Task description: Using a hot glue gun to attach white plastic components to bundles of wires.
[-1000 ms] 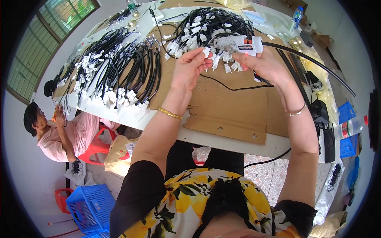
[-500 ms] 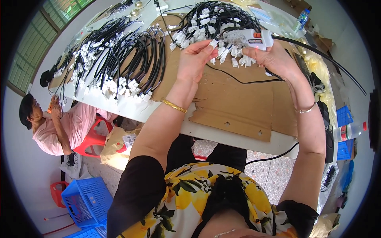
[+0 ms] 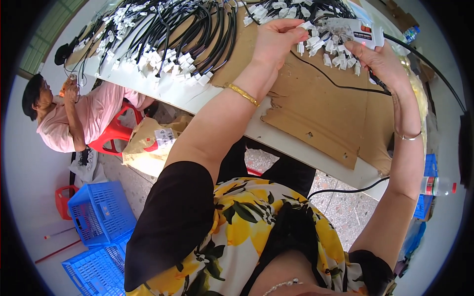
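My left hand [image 3: 276, 43] is closed in a pinch on a small white plastic connector [image 3: 306, 25], near the table's far side. My right hand [image 3: 384, 63] grips what looks like a hot glue gun [image 3: 366, 32], white with an orange-red part. Its front end points left, toward the connector. A long black rod [image 3: 424, 60] sticks out of its back and curves to the right. Beneath the gun lies a heap of black cables with white connectors [image 3: 340, 60]. The gun's front end is hard to make out against them.
Cardboard [image 3: 326, 118] covers part of the white table [image 3: 197, 104]. More black cables [image 3: 197, 34] are bunched to the left. A thin black cord [image 3: 340, 85] crosses the cardboard. At far left a person in pink [image 3: 84, 116] sits, hands raised. Blue crates [image 3: 103, 212] stand on the floor.
The view has shifted, so the table and cables appear higher and turned. Both hands keep their holds, with the connector still close to the gun's front end.
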A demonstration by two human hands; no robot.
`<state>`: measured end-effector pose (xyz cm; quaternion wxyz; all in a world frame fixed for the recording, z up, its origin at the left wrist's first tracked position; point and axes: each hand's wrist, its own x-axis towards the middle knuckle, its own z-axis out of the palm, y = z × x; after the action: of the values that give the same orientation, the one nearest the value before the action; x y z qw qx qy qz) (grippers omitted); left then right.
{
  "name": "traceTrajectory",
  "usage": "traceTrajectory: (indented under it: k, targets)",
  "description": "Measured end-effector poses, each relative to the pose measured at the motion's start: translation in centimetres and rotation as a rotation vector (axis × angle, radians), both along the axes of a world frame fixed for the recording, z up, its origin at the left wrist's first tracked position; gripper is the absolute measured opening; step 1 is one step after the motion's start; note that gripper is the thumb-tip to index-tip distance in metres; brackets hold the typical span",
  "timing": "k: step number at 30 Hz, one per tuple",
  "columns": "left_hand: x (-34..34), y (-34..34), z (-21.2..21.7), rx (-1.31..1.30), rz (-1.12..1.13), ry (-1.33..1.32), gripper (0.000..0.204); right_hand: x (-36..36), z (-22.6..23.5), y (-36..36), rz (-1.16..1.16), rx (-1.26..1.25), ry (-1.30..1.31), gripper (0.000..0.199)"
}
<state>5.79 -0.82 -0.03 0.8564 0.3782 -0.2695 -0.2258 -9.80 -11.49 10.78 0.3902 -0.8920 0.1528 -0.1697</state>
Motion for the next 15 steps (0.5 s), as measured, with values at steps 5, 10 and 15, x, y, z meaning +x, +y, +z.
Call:
traceTrajectory:
  k: [5, 10, 15]
  targets:
    - [-0.5, -0.1, 0.3, 0.020, 0.027, -0.023, 0.019, -0.3, 0.5, 0.3, -0.068, -0.019, 0.038, 0.024]
    - [-0.2, -0.1, -0.1, 0.033, 0.085, -0.051, 0.020, 0.0, 0.8, 0.2, -0.030, 0.019, 0.101, 0.024]
    - [-0.1, -0.1, -0.2, 0.005, 0.080, -0.040, 0.018, 0.1, 0.9, -0.4, -0.044, -0.041, 0.115, 0.028]
